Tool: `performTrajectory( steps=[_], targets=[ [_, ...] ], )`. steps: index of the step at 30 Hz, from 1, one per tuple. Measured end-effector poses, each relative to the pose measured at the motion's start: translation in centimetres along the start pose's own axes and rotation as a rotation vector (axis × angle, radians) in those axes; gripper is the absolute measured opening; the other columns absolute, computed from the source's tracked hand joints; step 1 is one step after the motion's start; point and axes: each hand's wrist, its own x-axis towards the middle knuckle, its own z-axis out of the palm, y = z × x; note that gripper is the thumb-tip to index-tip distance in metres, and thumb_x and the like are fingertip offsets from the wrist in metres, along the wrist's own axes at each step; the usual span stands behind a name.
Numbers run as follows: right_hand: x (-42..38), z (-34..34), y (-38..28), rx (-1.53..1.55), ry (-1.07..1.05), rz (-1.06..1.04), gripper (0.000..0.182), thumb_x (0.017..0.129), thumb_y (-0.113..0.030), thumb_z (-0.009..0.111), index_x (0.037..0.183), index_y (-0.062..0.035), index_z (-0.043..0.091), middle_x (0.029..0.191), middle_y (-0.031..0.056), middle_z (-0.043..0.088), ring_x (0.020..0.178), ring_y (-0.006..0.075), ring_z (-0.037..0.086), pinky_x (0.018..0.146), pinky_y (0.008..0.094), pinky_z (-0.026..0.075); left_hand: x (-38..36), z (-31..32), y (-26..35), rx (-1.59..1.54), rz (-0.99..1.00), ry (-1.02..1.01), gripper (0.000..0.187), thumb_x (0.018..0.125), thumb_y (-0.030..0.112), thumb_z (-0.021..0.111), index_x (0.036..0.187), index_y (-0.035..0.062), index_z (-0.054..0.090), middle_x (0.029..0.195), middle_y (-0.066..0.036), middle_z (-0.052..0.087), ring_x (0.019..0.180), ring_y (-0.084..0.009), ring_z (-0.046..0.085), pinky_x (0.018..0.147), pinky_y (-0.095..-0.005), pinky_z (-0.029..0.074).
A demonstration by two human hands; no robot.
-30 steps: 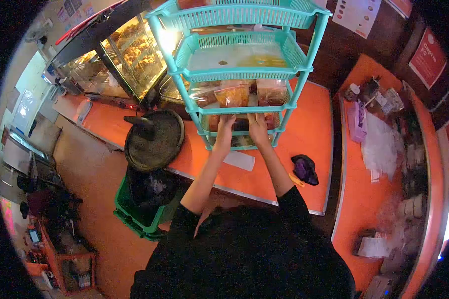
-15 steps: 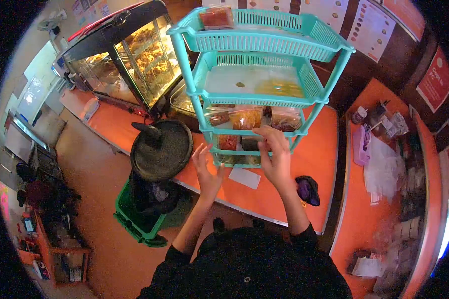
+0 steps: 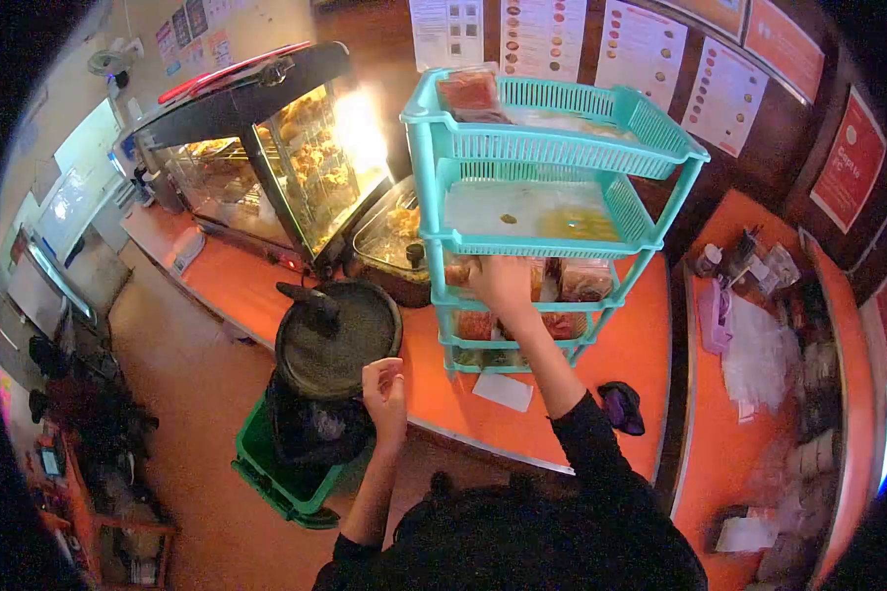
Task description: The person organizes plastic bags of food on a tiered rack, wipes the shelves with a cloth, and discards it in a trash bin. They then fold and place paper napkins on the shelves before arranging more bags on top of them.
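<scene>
A tall turquoise tiered rack [image 3: 562, 146] stands on the orange counter. My right hand [image 3: 503, 286] reaches into its third tier; the fingertips are hidden among clear-wrapped packets, so I cannot see whether they grip one. At the right of that tier sits a brownish packet [image 3: 586, 279]. Below, the fourth tier holds red packets [image 3: 559, 325]. My left hand [image 3: 384, 399] is raised in front of the counter with loosely bent fingers and nothing visible in it. Closest to it is a dark round lid-like disc [image 3: 335, 345] with a stubby handle.
Left of the rack are a lit food warmer [image 3: 306, 163] and a pan of food [image 3: 394, 236]. A green bin [image 3: 266, 473] with a black bag stands below the dark disc. The orange counter [image 3: 443, 414] carries a white card [image 3: 503, 391] and a dark purple pouch [image 3: 621, 407].
My right hand has moved from in front of the lower tiers into the third tier. My left hand has drawn down and away from the rack, fingers more curled. The camera view has shifted.
</scene>
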Motion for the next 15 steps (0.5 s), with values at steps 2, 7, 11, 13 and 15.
performTrajectory(
  steps=[2, 7, 11, 13, 15],
  targets=[
    [0.4, 0.7, 0.6, 0.009, 0.135, -0.128, 0.027, 0.074, -0.015, 0.062, 0.1, -0.0062, 0.065, 0.098, 0.0193, 0.063, 0.093, 0.0404, 0.058, 0.081, 0.0511, 0.045, 0.7, -0.8, -0.4, 0.014, -0.017, -0.056, 0.022, 0.078, -0.01, 0.052, 0.094, 0.0027, 0.061, 0.098, -0.006, 0.055, 0.091, -0.016, 0.057, 0.085, -0.0289, 0.045],
    [0.5, 1.0, 0.1, -0.041, 0.237, -0.157, 0.028, 0.074, -0.014, 0.061, 0.1, -0.0059, 0.065, 0.099, 0.0189, 0.063, 0.093, 0.0408, 0.057, 0.081, 0.0502, 0.045, 2.9, -0.3, -0.2, -0.005, 0.032, -0.229, 0.019, 0.079, -0.011, 0.05, 0.09, 0.001, 0.06, 0.094, -0.005, 0.055, 0.089, -0.0154, 0.058, 0.081, -0.0271, 0.047],
    [1.1, 1.2, 0.2, -0.074, 0.192, -0.154, 0.026, 0.073, -0.015, 0.06, 0.097, -0.0065, 0.065, 0.096, 0.0185, 0.063, 0.089, 0.0392, 0.058, 0.08, 0.0501, 0.046, 4.5, 0.7, -0.1, -0.013, 0.105, -0.354, 0.017, 0.08, -0.01, 0.05, 0.089, 0.0001, 0.061, 0.092, -0.006, 0.055, 0.087, -0.0155, 0.06, 0.078, -0.0272, 0.049],
    [2.2, 1.8, 1.3, -0.025, 0.134, -0.177, 0.028, 0.072, -0.018, 0.06, 0.098, -0.008, 0.065, 0.096, 0.0167, 0.064, 0.088, 0.0373, 0.059, 0.079, 0.0499, 0.046, 5.1, 1.1, 1.2, 0.023, 0.139, -0.453, 0.017, 0.08, -0.009, 0.052, 0.09, 0.0012, 0.062, 0.092, -0.007, 0.056, 0.086, -0.0162, 0.061, 0.077, -0.0283, 0.05],
    [2.8, 1.8, 2.3, 0.026, 0.08, -0.206, 0.029, 0.072, -0.02, 0.06, 0.099, -0.0095, 0.065, 0.095, 0.0149, 0.065, 0.087, 0.0353, 0.06, 0.079, 0.0496, 0.047, 5.5, 1.2, 1.2, 0.012, 0.198, -0.485, 0.016, 0.081, -0.007, 0.053, 0.09, 0.0018, 0.063, 0.092, -0.007, 0.056, 0.085, -0.0169, 0.061, 0.075, -0.029, 0.051]
  ],
)
